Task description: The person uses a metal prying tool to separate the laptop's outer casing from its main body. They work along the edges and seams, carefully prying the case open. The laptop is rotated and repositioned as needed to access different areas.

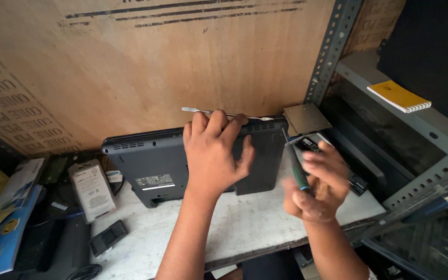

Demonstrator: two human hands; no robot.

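- Your left hand lies palm-down on the dark grey plastic laptop, which sits underside-up at centre of the white worn worktop. Fingers curl over its far edge.
- Under those fingertips: thin flat metal pry tool, lying along the far edge against the brown plywood back wall. Fingers pressed on it; can't tell if they pinch it.
- Your right hand, near-right of laptop, blurred, is closed round a screwdriver w/ green-blue handle; shaft points far, tip by laptop's far-right corner.
- Small grey square metal plate just right of that corner.
- Black oblong part partly hidden behind right hand.
- Left of laptop: white boxed item; small black block nearer.
- Far right, on grey shelf: yellow spiral notepad.
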